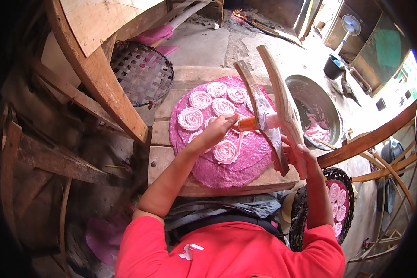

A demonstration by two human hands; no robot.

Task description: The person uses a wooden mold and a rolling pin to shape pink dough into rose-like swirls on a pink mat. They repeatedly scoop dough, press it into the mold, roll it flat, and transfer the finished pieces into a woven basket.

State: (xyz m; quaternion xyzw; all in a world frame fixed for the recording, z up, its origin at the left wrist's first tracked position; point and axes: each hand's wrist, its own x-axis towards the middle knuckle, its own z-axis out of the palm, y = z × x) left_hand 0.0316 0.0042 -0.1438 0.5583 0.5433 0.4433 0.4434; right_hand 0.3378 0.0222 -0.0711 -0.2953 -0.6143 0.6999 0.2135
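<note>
A hand press (282, 102) of two rough wooden bars is tilted over a round pink cloth (236, 173). My right hand (295, 155) is wrapped round the lower ends of both bars. Between and through the bars runs a tube with an orange end (248, 123), pointing left. My left hand (217, 131) has its fingertips pinched together at the mouth of that orange end; what they grip is hidden. Pale pink strands (239, 143) hang below the tube. Several coiled pink-white dough rosettes (190, 119) lie on the cloth, some partly behind my left hand.
The cloth lies on a wooden plank table (164, 160). To the right stands a metal basin (334, 104) with pink dough (319, 132). A black basket (297, 217) holds more rosettes by my right arm. At left are a woven tray (143, 74) and a wooden frame (90, 69); a fire (238, 16) burns behind.
</note>
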